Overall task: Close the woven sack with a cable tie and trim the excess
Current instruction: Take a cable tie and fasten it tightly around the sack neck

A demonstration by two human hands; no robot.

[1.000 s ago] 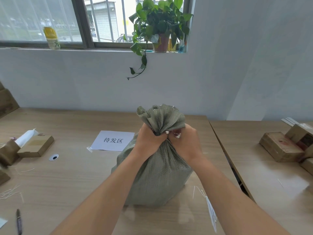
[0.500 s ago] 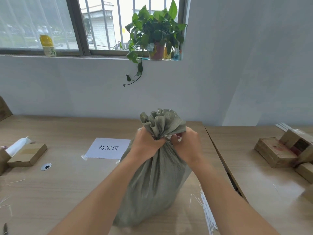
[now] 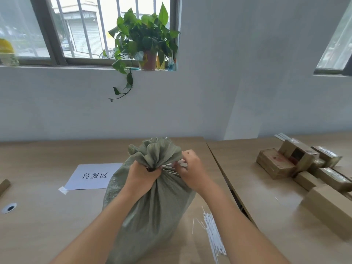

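A: Where's the sack?

B: Standing upright on the wooden table (image 3: 47,216), right in front of me. Green woven sack (image 3: 152,206), mouth bunched into a ruffle on top. Its bottom is cut off by the pic's lower edge.

A: Your grip?

B: My left hand (image 3: 142,173) is clenched tight round the neck, just under the ruffle. My right hand (image 3: 190,168) is closed too, at the neck's right side, pinching sth white, the cable tie (image 3: 181,165) I think. Only a short pale bit shows btwn my fingers; can't tell if it's looped round or locked, my hands hide that.

A: Anything else nearby?

B: Bundle of spare white ties (image 3: 213,237) on the table, right of the sack, running off the bottom edge. Paper sign (image 3: 93,176) w/ printed characters lies flat to the left, taped at a corner, partly behind the sack. Brown boxes (image 3: 297,164) stacked on the next table, far right; labels too blurry to read. Potted plant (image 3: 144,40) on the window sill.
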